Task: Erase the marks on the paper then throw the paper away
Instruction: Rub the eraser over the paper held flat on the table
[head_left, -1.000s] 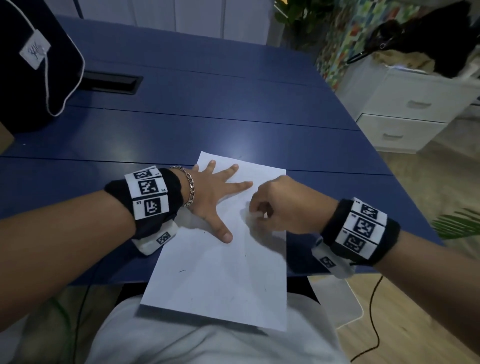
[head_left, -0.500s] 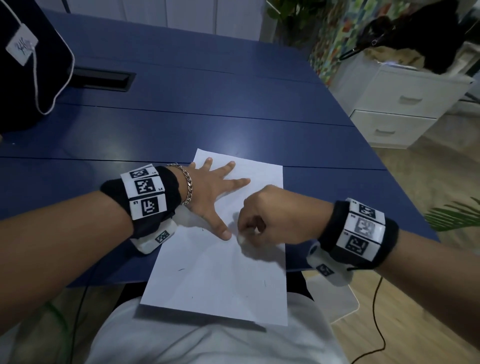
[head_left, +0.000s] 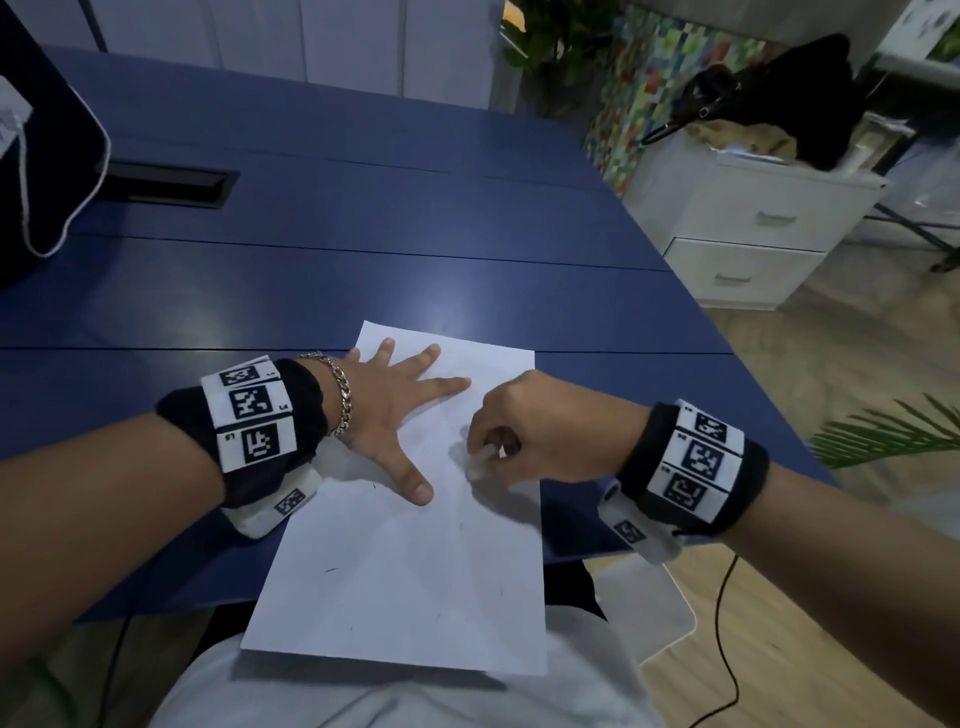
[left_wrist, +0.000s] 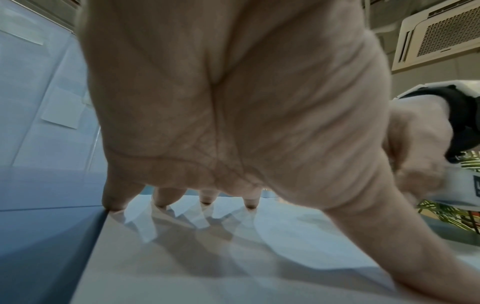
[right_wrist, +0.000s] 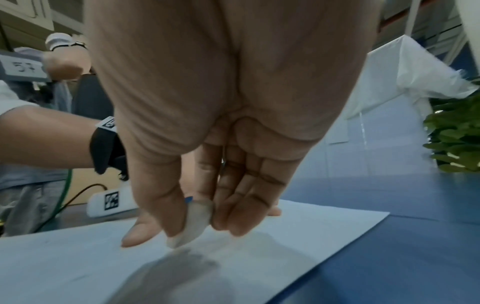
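A flat white rectangular sheet of paper (head_left: 405, 561) lies smooth on the matte blue panelled bench (head_left: 363, 249), its near edge hanging off the bench edge over the person's lap. A few short dark pen marks (head_left: 331, 570) dot its lower half. The left hand (head_left: 387, 410) lies spread flat on the sheet's upper left part, fingers straight and fingertips (left_wrist: 250, 202) pressing the paper, a silver chain bracelet (head_left: 340, 395) at the wrist. The right hand (head_left: 535, 431) has its fingers curled, pinching a small rounded white eraser (right_wrist: 193, 223) between thumb and fingers; its lower tip seems to touch the paper, though blur makes that uncertain. Compared with half a second ago, the right hand and eraser sit a little further from the left thumb, toward the sheet's right edge, while the left hand has kept its place. Beyond the bench stands a white drawer cabinet (head_left: 748, 228) with two closed drawers, a black bag (head_left: 769, 98) resting on top.
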